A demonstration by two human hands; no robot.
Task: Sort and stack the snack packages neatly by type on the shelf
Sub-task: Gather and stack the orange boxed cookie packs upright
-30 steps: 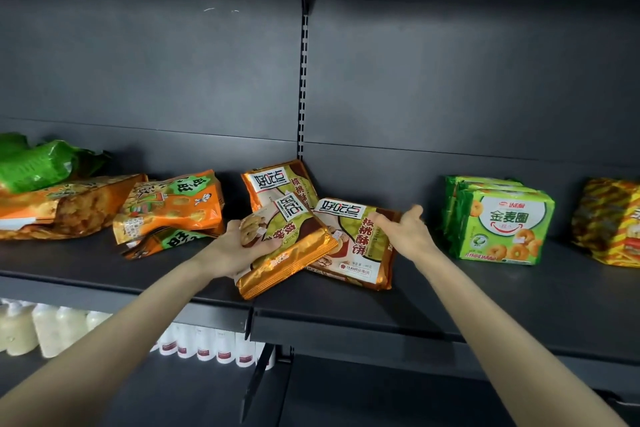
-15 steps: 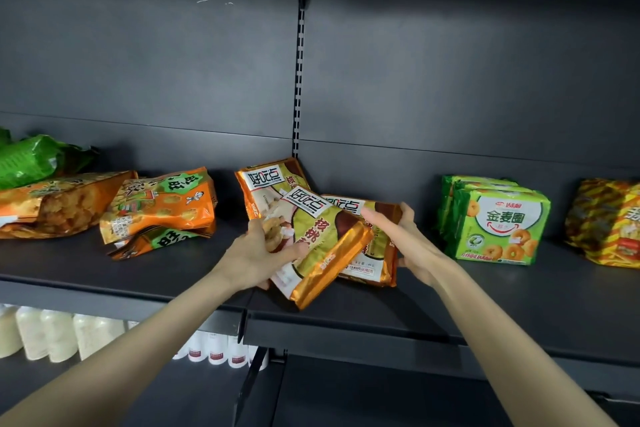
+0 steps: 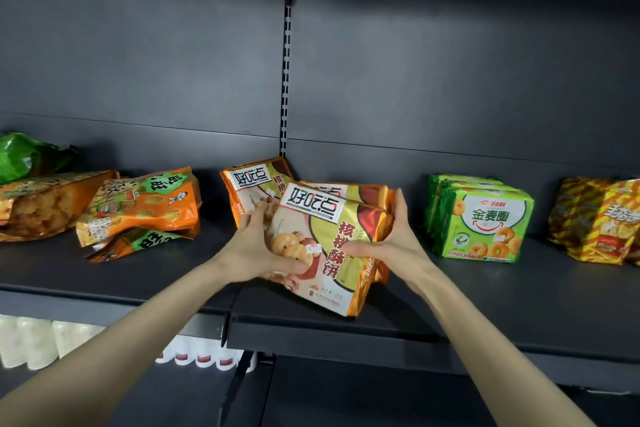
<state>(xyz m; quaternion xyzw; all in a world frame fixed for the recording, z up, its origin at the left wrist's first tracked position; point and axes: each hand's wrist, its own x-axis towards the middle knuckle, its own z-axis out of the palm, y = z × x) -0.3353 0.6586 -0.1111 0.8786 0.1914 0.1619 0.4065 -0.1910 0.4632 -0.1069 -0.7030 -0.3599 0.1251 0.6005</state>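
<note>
two hands meet at the middle of the dark shelf (image 3: 519,305), both on a front walnut cookie pack (image 3: 332,246) that stands tilted on its lower edge near the shelf's front lip. the left hand (image 3: 256,246) grips its left side, thumb across the printed face and fingers curled behind. the right hand (image 3: 388,239) clamps the right side, thumb pressing the face and fingers reaching up along the edge of a second pack (image 3: 367,192) of the same kind, just behind and touching. a third pack (image 3: 256,182) leans at the back, beside the slotted upright. left of them lie orange bags (image 3: 145,211), a tan bag (image 3: 45,208) and a green bag (image 3: 20,156). to the right stand green ring-biscuit packs (image 3: 485,222), then yellow striped packs (image 3: 599,222). white bottles (image 3: 31,343) sit on the level below.
</note>
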